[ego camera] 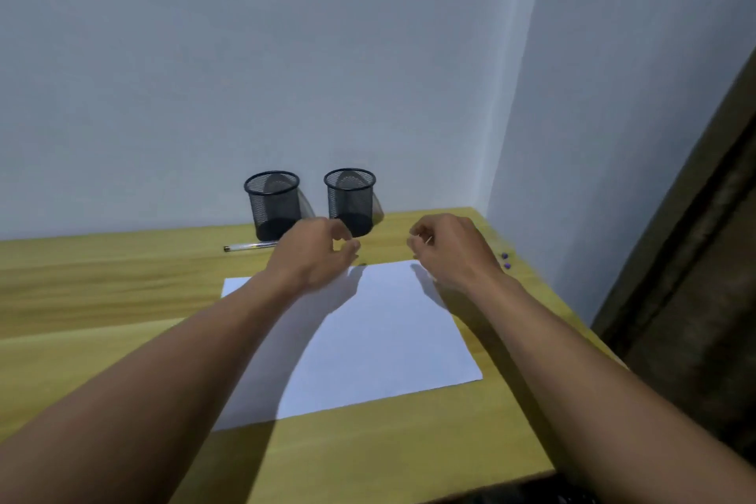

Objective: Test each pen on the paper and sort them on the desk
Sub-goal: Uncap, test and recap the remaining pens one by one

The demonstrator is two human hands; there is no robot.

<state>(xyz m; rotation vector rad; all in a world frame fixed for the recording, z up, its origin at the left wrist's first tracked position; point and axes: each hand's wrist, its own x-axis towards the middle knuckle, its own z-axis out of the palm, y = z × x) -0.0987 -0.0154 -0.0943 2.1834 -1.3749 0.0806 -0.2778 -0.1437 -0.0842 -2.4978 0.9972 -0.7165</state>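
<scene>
Head view: both hands hover over the far edge of the paper [388, 331] on the bench [102, 282].
The left hand [315, 258] has a loosely curled grip, thumb apart from the fingers, with nothing seen in it. The right hand [454, 250] has a curled grip, and I cannot tell whether it pinches anything. A pen [250, 246] lies far left, just beside the left mesh cup [273, 205].

No legible text, label or number on the paper [380, 340]
</scene>
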